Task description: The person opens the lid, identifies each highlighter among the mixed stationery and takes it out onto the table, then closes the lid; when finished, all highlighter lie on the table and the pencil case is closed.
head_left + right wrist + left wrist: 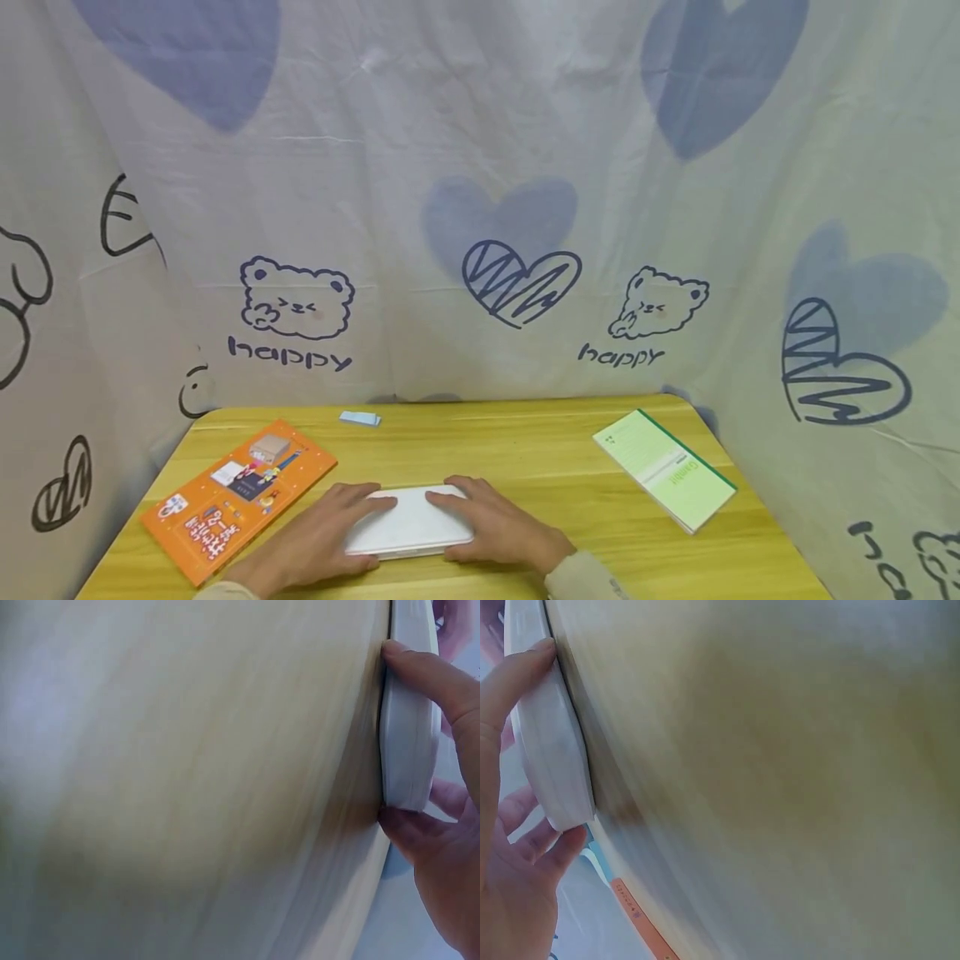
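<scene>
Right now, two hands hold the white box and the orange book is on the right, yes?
Not quite: the head view shows the orange book on the left. The left hand and right hand do hold the white box.

In the left wrist view, the left grip (521, 900) holds a white box (551, 742), thumb against the box's side, fingertips at its lower end. Right of the box spreads the blurred, yellowish-brown surface (765, 765); below the box lies an orange strip (641, 919) with small dark print.
</scene>
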The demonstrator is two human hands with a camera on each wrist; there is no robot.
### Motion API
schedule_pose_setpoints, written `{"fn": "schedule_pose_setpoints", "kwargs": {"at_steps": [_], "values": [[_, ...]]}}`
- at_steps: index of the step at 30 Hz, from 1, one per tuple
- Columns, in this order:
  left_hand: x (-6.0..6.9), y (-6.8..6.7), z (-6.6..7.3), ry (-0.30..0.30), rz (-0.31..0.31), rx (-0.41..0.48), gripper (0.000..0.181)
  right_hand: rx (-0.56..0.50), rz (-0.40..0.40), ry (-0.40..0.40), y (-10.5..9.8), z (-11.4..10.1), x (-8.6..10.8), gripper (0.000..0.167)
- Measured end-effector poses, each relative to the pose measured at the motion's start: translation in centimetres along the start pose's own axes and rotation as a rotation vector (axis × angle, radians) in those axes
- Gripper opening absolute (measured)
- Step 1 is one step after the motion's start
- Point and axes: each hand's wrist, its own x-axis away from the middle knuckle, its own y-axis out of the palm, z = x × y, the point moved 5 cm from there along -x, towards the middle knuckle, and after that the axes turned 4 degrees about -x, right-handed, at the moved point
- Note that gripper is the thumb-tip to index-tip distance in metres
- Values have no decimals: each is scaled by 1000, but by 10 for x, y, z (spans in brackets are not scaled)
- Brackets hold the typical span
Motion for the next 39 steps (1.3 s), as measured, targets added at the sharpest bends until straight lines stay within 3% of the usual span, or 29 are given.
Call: {"fn": "schedule_pose_setpoints", "kwargs": {"at_steps": [8,18,26,32,36,39], "values": [[-6,4,6,-23,-37,-22,74,58,20,-41,3,-4,1,80],[-12,4,4,-15,-138,-39,78,81,23,-66,6,-4,3,80],[-15,-2,0,-35,-164,65,74,55,14,-65,7,-4,4,83],[-22,-9,-5,-57,-189,177,72,-61,18,-7,3,3,0,89],[-25,-11,-12,-91,-195,307,67,-271,27,53,0,14,0,98],[-27,-12,-19,-136,-195,435,59,-425,87,75,-6,23,7,100]]}}
